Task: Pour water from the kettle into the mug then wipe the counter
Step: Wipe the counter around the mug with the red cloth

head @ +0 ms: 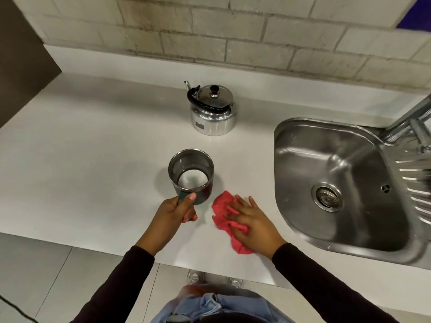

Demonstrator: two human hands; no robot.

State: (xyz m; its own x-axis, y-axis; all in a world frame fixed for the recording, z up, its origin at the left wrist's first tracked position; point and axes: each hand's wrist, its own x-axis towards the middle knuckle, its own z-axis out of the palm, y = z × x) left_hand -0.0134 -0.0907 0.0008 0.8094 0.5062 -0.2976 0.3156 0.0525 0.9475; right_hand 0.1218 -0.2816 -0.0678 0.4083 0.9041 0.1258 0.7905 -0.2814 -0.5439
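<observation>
While the left hand [176,212] is wrapped round the handle of the dark, steel-lined round mug [191,176], thumb on top, the right hand [250,220] lies flat and spread on the crumpled red cloth [229,221], pressing it to the white counter [93,159] rather than gripping it. That cloth sits just beside the mug, on its sink side. The shiny metal kettle with the black handle and knob [213,110] stands well behind the mug, towards the brick wall, upright and untouched. The stainless steel sink [349,183] is off beyond the cloth.

I'd judge the mug stiff and fairly light, and steadiest taken by its handle, as it is now. With water in it, it would want keeping level. The cloth is soft and limp and will bunch under the palm, so a flat, wide press suits it.

The mug's handle is all but hidden in the fist. There may be water in the bottom, though the pale glare inside could be bare steel. No wet patch shows on the counter.
</observation>
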